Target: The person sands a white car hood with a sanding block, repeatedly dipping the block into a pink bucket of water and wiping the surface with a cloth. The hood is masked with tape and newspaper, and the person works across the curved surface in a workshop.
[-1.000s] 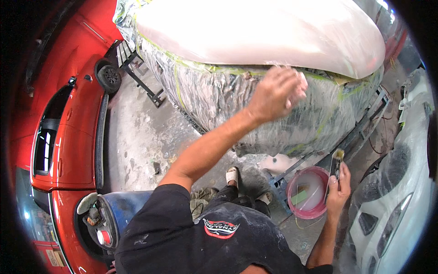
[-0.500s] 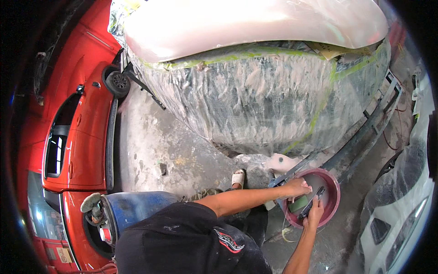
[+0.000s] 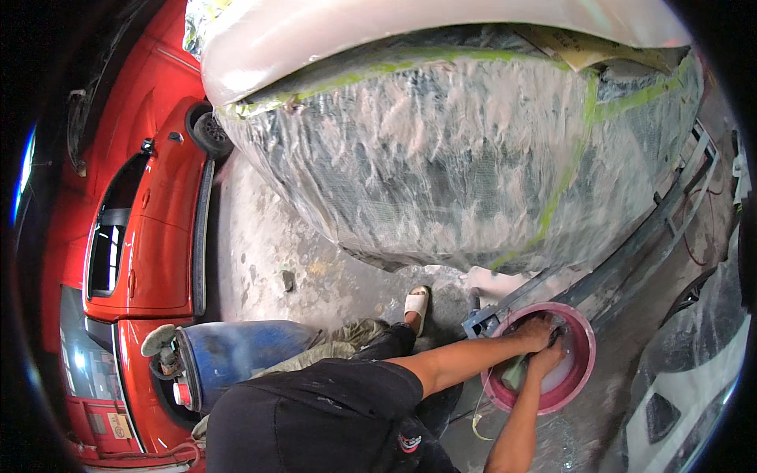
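Observation:
Both of my hands are down inside a pink basin point(image 3: 587, 347) that holds cloudy water. My right hand point(image 3: 546, 360) is closed around a dark, narrow block point(image 3: 556, 336). Right beside it, my left hand point(image 3: 536, 334) has its fingers curled down at the same block; whatever it holds is hidden. A pale green piece point(image 3: 514, 374) rests in the basin near my forearms, partly covered by them.
Ahead stands a car body masked in dusty plastic film point(image 3: 441, 158) with green tape, under a pale panel point(image 3: 355, 39). A metal frame point(image 3: 623, 260) runs beside the basin. Left are a blue drum point(image 3: 244, 347) and a red vehicle point(image 3: 162, 236); right, another covered car point(image 3: 678, 386).
My hands have come together lower in the basin. The dark block, earlier raised in my right hand, is down between them, and the pink scrap at my left hand is out of sight.

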A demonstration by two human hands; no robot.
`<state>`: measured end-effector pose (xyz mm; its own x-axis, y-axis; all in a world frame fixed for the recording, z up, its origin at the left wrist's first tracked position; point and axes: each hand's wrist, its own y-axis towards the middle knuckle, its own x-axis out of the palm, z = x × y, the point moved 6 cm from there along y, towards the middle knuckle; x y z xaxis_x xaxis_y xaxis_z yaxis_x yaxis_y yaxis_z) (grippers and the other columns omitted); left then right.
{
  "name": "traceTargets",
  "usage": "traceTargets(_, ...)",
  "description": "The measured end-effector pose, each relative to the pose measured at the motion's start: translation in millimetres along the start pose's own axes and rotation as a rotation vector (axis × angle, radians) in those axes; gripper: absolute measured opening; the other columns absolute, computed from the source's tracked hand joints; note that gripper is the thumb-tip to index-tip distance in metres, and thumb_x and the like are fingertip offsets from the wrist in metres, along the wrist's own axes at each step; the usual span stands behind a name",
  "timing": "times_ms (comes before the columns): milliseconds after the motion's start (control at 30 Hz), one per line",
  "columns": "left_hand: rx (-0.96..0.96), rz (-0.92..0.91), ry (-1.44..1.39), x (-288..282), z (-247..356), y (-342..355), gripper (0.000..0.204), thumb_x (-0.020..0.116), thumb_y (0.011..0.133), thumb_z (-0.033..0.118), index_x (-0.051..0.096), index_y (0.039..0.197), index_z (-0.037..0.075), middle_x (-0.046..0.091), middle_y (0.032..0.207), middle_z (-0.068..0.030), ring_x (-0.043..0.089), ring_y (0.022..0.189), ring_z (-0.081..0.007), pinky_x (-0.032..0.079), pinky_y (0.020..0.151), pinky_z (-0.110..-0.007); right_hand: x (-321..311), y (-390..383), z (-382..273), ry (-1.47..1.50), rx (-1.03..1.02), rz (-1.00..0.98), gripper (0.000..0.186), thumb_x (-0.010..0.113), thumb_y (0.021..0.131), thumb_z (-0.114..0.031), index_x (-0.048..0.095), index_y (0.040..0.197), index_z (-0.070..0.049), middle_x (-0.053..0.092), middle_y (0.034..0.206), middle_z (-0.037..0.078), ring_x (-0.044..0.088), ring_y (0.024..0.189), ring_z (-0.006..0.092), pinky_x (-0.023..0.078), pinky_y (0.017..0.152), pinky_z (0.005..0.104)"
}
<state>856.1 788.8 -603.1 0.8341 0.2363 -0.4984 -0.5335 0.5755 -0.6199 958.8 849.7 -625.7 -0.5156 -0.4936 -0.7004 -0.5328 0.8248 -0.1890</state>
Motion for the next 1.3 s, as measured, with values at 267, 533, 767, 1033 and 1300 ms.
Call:
traceTargets(267,0.18,-0.237,0.354,49.6,-40.0,53.7,0.035,0.056,0.091,0.023,0.071,0.108,-0.005,0.073,0.102,-0.0283,0.071,0.094,-0.0439,0.056,0.087,-0.054,110.3,3.6,151.1,-0.075,-0.096,-0.117,0.032,0.054,0.096,-0.016,0.064,0.11,0.01,0.066,0.112,0.031,0.064,0.099,0.0452,0.048,0.086,0.0546)
traceTargets(533,0.265,-0.161,0.369,51.4,-48.0,42.4,0.034,0.057,0.091,0.023,0.073,0.106,-0.003,0.072,0.104,-0.027,0.071,0.093,-0.0416,0.055,0.086,-0.054,84.1,2.2,95.1,-0.051,-0.023,-0.201,0.035,0.057,0.097,-0.02,0.064,0.115,0.009,0.067,0.113,0.027,0.064,0.101,0.0412,0.049,0.088,0.051)
traceTargets(767,0.3,0.14,0.28,10.8,-17.5,-6.1,0.034,0.058,0.091,0.023,0.075,0.106,-0.002,0.072,0.111,-0.0251,0.072,0.095,-0.0385,0.055,0.086,-0.052,65.1,8.6,89.4,-0.029,-0.006,-0.231,0.038,0.059,0.097,-0.023,0.064,0.119,0.007,0.068,0.113,0.022,0.065,0.103,0.0377,0.049,0.089,0.0479)
traceTargets(1033,0.21,-0.147,0.338,43.1,-40.6,24.1,0.027,0.062,0.086,0.018,0.068,0.107,0.002,0.072,0.102,-0.0227,0.067,0.101,-0.0439,0.052,0.09,-0.053,59.8,12.7,82.1,0.011,0.039,-0.276,0.042,0.062,0.098,-0.027,0.064,0.124,0.006,0.07,0.114,0.018,0.066,0.105,0.0337,0.05,0.091,0.0443)
traceTargets(1300,0.865,0.272,-0.13,-145.9,105.3,-139.8,0.022,0.053,0.102,0.022,0.059,0.104,0.002,0.063,0.088,-0.0166,0.066,0.087,-0.0369,0.051,0.082,-0.048,42.9,19.7,67.5,0.356,0.199,-0.37,0.046,0.064,0.098,-0.031,0.065,0.128,0.004,0.071,0.114,0.013,0.066,0.107,0.0297,0.05,0.092,0.0406)
